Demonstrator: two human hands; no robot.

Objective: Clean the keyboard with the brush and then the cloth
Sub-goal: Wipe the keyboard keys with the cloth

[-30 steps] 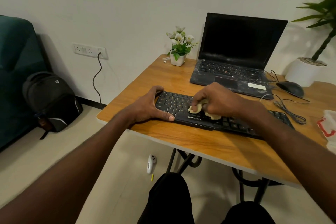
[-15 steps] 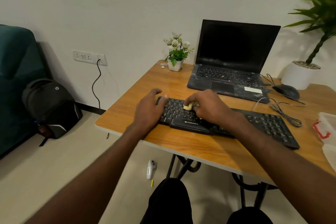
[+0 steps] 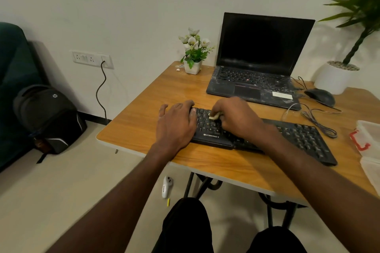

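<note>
Moved: right hand (image 3: 236,118) with cloth (image 3: 213,116) now nearer keyboard's (image 3: 213,136) far-left keys | left hand (image 3: 176,123) flat, fingers relaxed, on keyboard's left end | right grips cloth | keyboard on worktop (image 3: 148,125) | laptop (image 3: 259,63) behind keyboard

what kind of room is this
Probably a home office or study corner: an open black laptop and a black external keyboard on a small wooden folding desk, and a dark backpack on the floor by a wall socket.
</note>
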